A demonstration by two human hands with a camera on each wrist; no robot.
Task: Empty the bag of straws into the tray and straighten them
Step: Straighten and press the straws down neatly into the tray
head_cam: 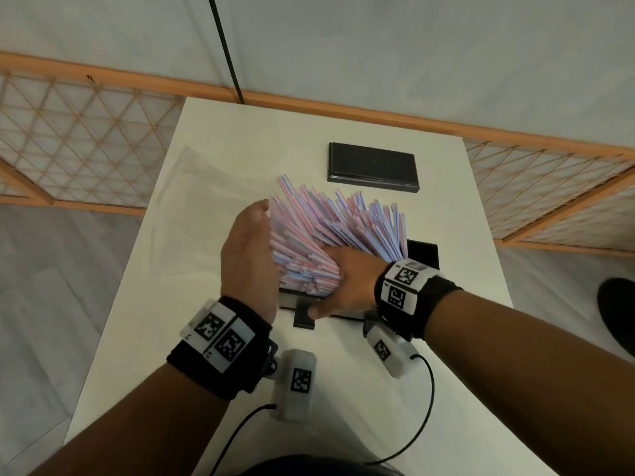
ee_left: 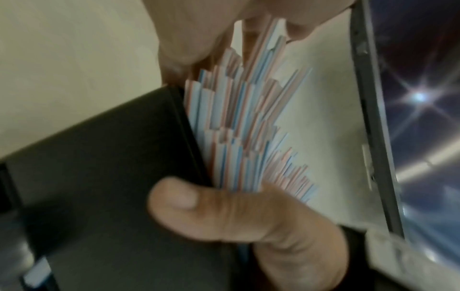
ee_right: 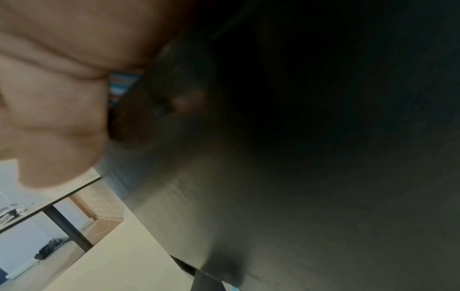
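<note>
A thick bundle of pink, blue and white striped straws (head_cam: 330, 231) fans up and away from the black tray (head_cam: 425, 251) in the middle of the white table. My left hand (head_cam: 248, 255) cups the bundle's left side. In the left wrist view the straws (ee_left: 236, 128) run between its thumb (ee_left: 211, 212) and its fingers, beside the tray wall (ee_left: 99, 157). My right hand (head_cam: 347, 286) holds the near right end of the bundle, fingers buried among the straws and thumb at the tray's front rim. The right wrist view is mostly dark: palm (ee_right: 49, 98) and a sliver of straws (ee_right: 122, 85).
The empty clear plastic bag (head_cam: 202, 180) lies flat on the table to the left of the straws. A black lid (head_cam: 372, 166) lies at the back of the table. The table's edges run close on both sides, with a wooden lattice screen (head_cam: 79, 142) beyond.
</note>
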